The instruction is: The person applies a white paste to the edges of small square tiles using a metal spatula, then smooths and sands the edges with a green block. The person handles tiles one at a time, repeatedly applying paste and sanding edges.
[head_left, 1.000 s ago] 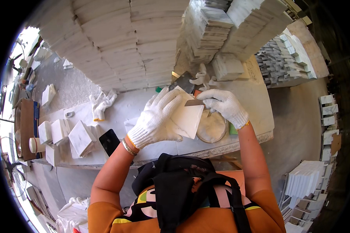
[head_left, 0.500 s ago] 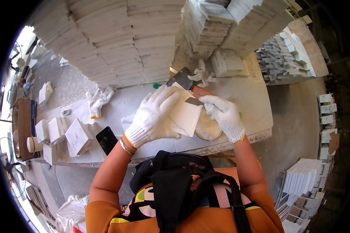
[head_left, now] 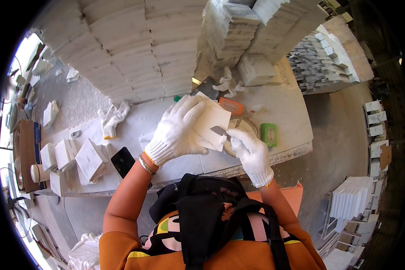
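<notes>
A square white marble tile [head_left: 215,118] is steadied over the bench by my gloved left hand [head_left: 181,127], fingers along its left side and thumb by its lower edge. My gloved right hand [head_left: 249,153] is closed on a putty knife; its grey blade [head_left: 218,130] lies over the tile's right edge. A small white lump [head_left: 222,139] shows beside the blade, perhaps putty. Partly under the tile and right hand is a round, shallow container [head_left: 252,124] with pale contents. The knife's handle is hidden in the glove.
Stacked marble tiles [head_left: 135,49] rise behind the bench [head_left: 283,112]. Small tiles [head_left: 91,157] and a black phone [head_left: 123,162] lie left. Loose gloves [head_left: 114,119] sit at left and back. An orange box [head_left: 231,106] and green box [head_left: 269,134] are to the right.
My right hand and the putty knife have moved down and left, from the tile's upper right to its lower right edge. The green box is now uncovered. My left hand stays on the tile.
</notes>
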Demonstrator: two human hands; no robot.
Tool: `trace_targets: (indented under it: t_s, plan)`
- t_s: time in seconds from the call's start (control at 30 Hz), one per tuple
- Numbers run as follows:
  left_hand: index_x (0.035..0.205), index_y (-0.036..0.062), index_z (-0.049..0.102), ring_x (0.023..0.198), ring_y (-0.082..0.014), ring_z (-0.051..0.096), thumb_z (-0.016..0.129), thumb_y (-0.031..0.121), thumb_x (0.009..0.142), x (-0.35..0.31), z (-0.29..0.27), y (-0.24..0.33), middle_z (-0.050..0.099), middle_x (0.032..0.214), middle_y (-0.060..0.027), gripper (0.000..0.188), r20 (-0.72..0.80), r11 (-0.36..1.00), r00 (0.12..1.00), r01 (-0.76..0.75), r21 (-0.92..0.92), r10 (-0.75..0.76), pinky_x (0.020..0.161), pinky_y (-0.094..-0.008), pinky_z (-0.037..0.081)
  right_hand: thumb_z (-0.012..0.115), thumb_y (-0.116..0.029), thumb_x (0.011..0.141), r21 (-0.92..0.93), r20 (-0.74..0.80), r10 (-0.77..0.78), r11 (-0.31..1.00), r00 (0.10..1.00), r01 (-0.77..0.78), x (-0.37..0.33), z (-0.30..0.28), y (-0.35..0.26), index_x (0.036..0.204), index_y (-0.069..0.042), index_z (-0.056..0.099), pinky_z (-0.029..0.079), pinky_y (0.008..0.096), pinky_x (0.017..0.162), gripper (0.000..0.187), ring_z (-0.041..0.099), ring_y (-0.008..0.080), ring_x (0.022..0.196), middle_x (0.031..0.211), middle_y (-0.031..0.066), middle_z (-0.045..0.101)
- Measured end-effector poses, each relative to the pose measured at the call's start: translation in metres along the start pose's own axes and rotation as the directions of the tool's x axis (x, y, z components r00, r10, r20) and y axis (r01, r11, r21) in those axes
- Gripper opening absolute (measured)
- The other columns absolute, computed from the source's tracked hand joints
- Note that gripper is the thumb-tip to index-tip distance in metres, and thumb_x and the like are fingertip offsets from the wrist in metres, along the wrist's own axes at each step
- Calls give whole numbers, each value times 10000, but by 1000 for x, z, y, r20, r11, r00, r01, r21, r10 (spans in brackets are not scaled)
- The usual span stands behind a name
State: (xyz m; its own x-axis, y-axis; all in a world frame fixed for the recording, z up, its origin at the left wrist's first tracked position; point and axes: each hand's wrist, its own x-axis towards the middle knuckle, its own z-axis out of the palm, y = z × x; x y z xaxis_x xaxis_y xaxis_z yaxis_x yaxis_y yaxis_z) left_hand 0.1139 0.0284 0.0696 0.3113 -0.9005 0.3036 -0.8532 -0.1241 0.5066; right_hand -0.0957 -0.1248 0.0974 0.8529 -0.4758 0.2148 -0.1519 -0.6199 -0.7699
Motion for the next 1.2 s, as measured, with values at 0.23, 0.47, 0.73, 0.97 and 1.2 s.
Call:
trace_targets:
  t_s: [0.23, 0.47, 0.73, 0.97, 1.2]
  plan:
    - [1469, 82, 471, 1448, -385, 403, 948, 442, 518, 5, -1, 4, 439, 1544, -135, 1123, 7, 1000, 1000, -5, -28, 6, 1134, -523, 405, 624, -74, 995, 149, 10, 62, 987, 998, -62, 42, -3, 24, 1236, -36, 702, 537, 264, 727, 256, 633, 114, 808, 1024, 58, 718]
    - [1469, 80, 466, 1452, -379, 399, 940, 450, 530, -1, 1, 2, 435, 1547, -128, 1115, -15, 1000, 1000, 17, -6, -17, 1140, -532, 397, 614, -42, 987, 130, 104, 0, 991, 995, -13, -11, 9, -4, 1228, -24, 703, 541, 265, 733, 258, 646, 124, 801, 983, 58, 721]
    - [1473, 106, 467, 1440, -391, 408, 933, 428, 549, 2, 2, 4, 440, 1540, -125, 1084, -20, 1000, 1000, 10, -12, -10, 1129, -537, 404, 626, -68, 997, 132, -49, 69, 989, 996, -62, 28, 5, 17, 1223, -39, 709, 524, 248, 690, 242, 614, 87, 821, 962, 24, 693]
    - [1473, 105, 462, 1436, -396, 410, 934, 416, 549, -2, 4, 1, 449, 1528, -134, 1083, -38, 1000, 999, 11, -14, -12, 1125, -537, 405, 636, -62, 984, 10, -28, -78, 997, 997, 78, -8, 17, 4, 1197, -23, 710, 542, 282, 726, 229, 668, 143, 816, 1003, 98, 728]
    - [1444, 51, 472, 1422, -414, 422, 950, 418, 529, 2, -4, 4, 458, 1517, -171, 1096, 2, 999, 1000, -18, -27, 19, 1129, -529, 404, 666, -52, 942, -19, -160, -122, 993, 980, 120, 26, 13, 7, 1150, -19, 719, 568, 345, 779, 218, 726, 250, 889, 1024, 158, 744]
